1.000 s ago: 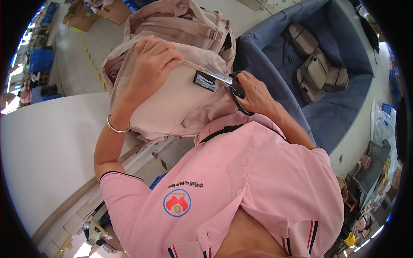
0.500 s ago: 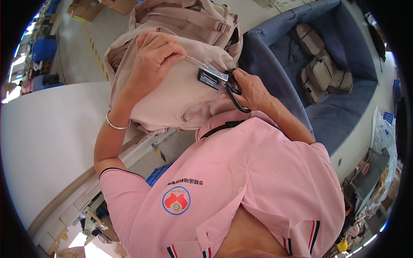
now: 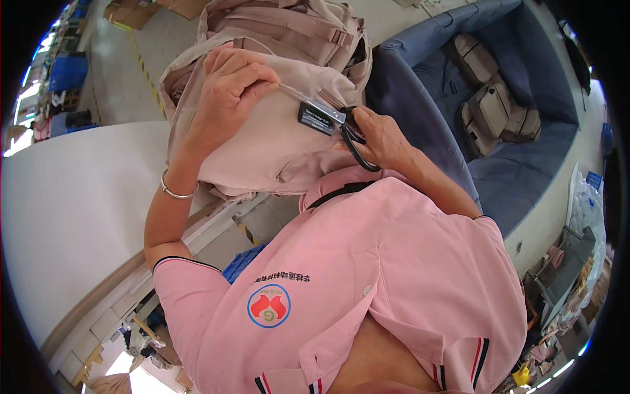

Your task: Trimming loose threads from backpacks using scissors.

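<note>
A beige backpack [image 3: 262, 141] lies in front of me, its lining and straps bunched toward the far side. My right hand [image 3: 384, 138] grips black-handled scissors [image 3: 333, 114], fingers through the loops, with the metal blades pointing left over the fabric. Opposite the blade tips, my left hand [image 3: 236, 82] is closed in a pinch. Something thin and pale runs from its fingertips toward the blades; whether it is thread or a fabric edge I cannot tell. A black label [image 3: 315, 119] with pale print lies just under the blades.
A white tabletop [image 3: 72, 217] stretches to the left. At the right stands a large blue fabric-lined bin [image 3: 512, 177] with several small taupe bags [image 3: 492, 108] inside. Cardboard boxes [image 3: 131, 13] sit on the floor at the far left, beside a yellow-black floor line [image 3: 144, 75].
Both hands have shifted very slightly left, the scissors moving with the right hand. The pinch and the grip look the same.
</note>
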`<state>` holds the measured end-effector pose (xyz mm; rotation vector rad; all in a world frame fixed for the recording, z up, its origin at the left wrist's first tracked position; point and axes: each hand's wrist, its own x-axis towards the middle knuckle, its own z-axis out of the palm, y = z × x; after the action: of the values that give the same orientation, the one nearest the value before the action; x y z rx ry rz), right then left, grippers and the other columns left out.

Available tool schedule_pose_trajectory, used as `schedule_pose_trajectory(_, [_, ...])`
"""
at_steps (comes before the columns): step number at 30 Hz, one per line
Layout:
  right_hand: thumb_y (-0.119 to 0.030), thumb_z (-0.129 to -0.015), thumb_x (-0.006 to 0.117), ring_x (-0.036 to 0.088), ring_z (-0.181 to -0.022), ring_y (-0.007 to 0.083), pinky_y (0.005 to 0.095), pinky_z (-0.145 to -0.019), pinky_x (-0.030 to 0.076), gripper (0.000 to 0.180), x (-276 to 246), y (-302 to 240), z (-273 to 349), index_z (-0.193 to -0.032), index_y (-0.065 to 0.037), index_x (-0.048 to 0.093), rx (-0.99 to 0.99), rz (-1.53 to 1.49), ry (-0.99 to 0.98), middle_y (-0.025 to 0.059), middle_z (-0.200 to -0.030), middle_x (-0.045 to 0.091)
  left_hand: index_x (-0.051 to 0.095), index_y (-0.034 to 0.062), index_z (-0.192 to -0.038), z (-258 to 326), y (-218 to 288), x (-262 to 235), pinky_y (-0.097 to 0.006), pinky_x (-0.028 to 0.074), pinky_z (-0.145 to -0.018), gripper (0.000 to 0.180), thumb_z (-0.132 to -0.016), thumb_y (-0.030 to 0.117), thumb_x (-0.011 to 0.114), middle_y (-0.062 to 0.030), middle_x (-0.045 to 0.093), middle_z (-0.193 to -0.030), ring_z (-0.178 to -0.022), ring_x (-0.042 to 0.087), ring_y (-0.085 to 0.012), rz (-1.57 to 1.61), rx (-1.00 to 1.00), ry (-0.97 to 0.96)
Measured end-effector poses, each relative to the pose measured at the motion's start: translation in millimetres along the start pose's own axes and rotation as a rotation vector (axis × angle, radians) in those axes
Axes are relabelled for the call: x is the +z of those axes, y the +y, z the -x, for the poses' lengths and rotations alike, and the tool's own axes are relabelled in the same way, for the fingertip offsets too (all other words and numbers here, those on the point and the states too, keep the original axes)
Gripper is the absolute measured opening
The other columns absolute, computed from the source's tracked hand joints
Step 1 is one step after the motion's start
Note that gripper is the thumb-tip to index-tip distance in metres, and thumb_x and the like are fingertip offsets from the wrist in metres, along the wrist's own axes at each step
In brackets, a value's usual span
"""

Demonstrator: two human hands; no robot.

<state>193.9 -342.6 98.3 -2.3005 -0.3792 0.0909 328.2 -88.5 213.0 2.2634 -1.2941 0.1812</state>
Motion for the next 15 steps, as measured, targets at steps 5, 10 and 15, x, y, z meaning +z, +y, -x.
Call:
schedule_pose_trajectory(5, [-0.039, -0.085, 0.071, 0.062, -0.072, 0.0396, 0.046, -0.06, 0.048, 0.045, 1.1, 4.3, 0.9, -0.089, 0.0, 0.049, -0.011, 0.046, 0.025, 0.0192, -0.085, 0.059, 0.068, 0.0099, -0.088, 2.1, -0.5, -1.8, -0.04, 0.032, -0.108, 0.007, -0.082, 0.007, 0.072, 0.001, 0.061, -0.092, -0.094, 0.056, -0.0186, 0.007, -0.001, -0.002])
schedule_pose_trajectory(10, [-0.038, -0.084, 0.072, 0.062, -0.073, 0.0388, 0.0451, -0.06, 0.049, 0.044, -14.3, -15.2, -8.6, -0.088, -0.001, 0.051, -0.08, 0.103, 0.077, 0.018, -0.085, 0.06, 0.067, 0.0097, -0.087, 4.4, 4.3, -1.8, -0.04, 0.032, -0.107, 0.007, -0.083, 0.008, 0.072, 0.0001, 0.061, -0.092, -0.094, 0.055, -0.0194, 0.007, 0.019, -0.006])
schedule_pose_trajectory(15, [-0.042, -0.084, 0.073, 0.062, -0.072, 0.0391, 0.0452, -0.061, 0.049, 0.047, -3.6, -11.9, -9.5, -0.087, 0.0, 0.051, -0.001, 0.09, 0.076, 0.0184, -0.083, 0.06, 0.067, 0.0094, -0.088, 4.0, 0.8, 0.8, -0.04, 0.032, -0.106, 0.006, -0.084, 0.008, 0.07, -0.001, 0.061, -0.093, -0.095, 0.055, -0.0202, 0.022, 0.014, 0.01])
